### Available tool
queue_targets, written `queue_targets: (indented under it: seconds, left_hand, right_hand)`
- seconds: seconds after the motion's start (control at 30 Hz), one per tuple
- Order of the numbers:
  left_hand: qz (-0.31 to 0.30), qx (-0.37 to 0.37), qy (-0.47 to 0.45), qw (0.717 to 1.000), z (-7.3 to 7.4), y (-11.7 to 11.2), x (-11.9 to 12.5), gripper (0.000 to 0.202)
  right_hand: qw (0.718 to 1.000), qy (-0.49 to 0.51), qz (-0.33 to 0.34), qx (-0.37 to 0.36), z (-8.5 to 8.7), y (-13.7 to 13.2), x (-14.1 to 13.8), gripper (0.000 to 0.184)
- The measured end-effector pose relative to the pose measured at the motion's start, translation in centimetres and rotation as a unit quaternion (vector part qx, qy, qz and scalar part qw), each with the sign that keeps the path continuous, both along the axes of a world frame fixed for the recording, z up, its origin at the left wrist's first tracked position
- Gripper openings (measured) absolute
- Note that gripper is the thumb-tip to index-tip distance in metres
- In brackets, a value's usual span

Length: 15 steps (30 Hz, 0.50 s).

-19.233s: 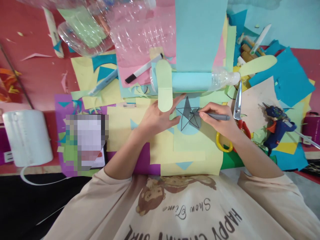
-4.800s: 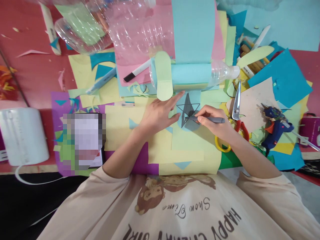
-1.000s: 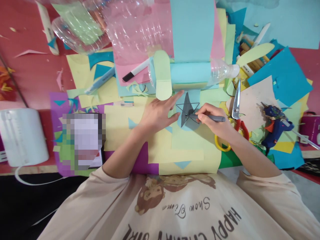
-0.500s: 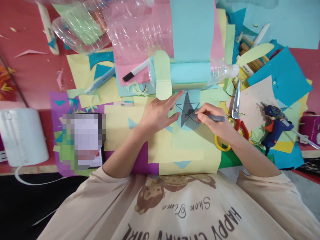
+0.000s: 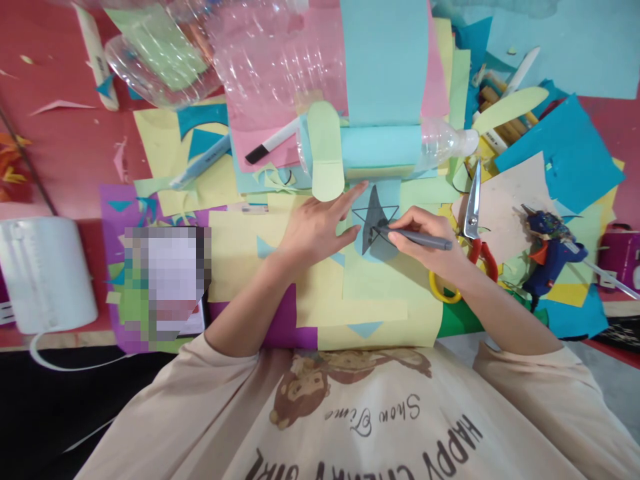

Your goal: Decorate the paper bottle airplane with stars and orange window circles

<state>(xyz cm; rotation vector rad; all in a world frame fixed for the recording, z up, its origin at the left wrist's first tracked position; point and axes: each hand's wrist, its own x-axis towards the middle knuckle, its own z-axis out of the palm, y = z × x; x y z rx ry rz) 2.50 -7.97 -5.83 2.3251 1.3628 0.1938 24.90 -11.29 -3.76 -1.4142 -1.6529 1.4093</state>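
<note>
My right hand [image 5: 425, 243] is closed around a grey marker pen [image 5: 425, 239], its tip on a star drawn on light blue paper [image 5: 379, 252]. Part of the star [image 5: 373, 217] is filled in dark grey; other points show only as outlines. Fingers spread, my left hand [image 5: 323, 227] lies flat at the left edge of that paper. Just beyond the paper lies a plastic bottle [image 5: 443, 143] on its side, wrapped in light blue paper, with a pale green rounded strip [image 5: 325, 150] across its left end.
Scissors [image 5: 473, 213] with red and yellow handles lie by my right forearm. Farther right sits a blue glue gun [image 5: 553, 263]. A phone [image 5: 173, 280], partly blurred, is left of my left arm. Clear plastic bottles [image 5: 270, 60] and a white-and-black marker [image 5: 273, 141] lie beyond.
The marker's rear end has swung slightly toward me and my right hand has shifted a little. My left hand and the paper stay put.
</note>
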Motion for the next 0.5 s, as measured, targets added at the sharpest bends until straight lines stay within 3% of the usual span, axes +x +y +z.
queue_targets:
  seconds: [0.5]
  left_hand:
    - [0.003, -0.008, 0.003, 1.0, 0.1, -0.02, 0.01, 0.065]
  right_hand:
    - [1.0, -0.008, 0.026, 0.012, -0.17, 0.1, 0.0, 0.013]
